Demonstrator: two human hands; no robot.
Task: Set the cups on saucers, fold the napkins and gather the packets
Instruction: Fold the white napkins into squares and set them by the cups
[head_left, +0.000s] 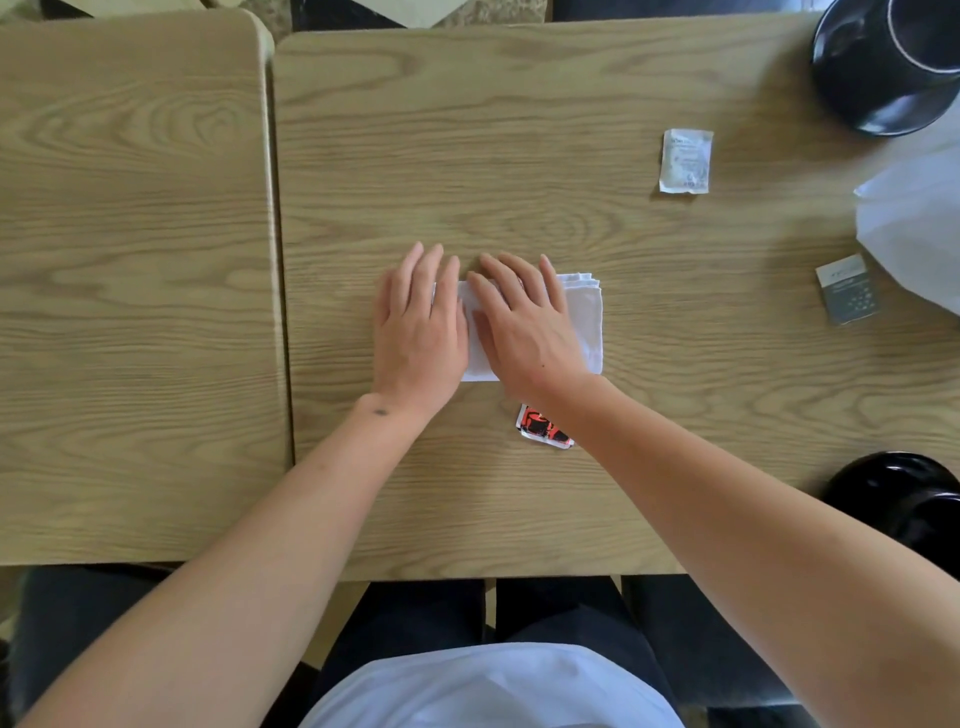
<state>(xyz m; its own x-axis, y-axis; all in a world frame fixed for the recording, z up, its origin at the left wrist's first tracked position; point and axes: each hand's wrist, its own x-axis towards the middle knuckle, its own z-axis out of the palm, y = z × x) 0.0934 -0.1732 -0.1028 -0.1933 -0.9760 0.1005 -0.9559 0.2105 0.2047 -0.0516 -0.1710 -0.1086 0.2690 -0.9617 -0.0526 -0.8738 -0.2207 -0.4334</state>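
A white napkin (584, 317), folded into a small rectangle, lies in the middle of the right-hand table. My left hand (418, 327) lies flat on its left end and my right hand (524, 322) presses flat on its middle, fingers spread. A red and black packet (540, 425) lies just below the napkin, partly under my right forearm. A white packet (684, 161) lies at the upper right and a grey packet (847, 288) at the right. A black cup on a black saucer (878, 67) stands in the far right corner. Another black cup (904, 499) sits at the right edge.
A second, unfolded white napkin (919, 218) lies at the right edge, next to the grey packet. A second wooden table (130, 260) adjoins on the left, with a narrow gap between the two. My dark trousers and white top show below the near edge.
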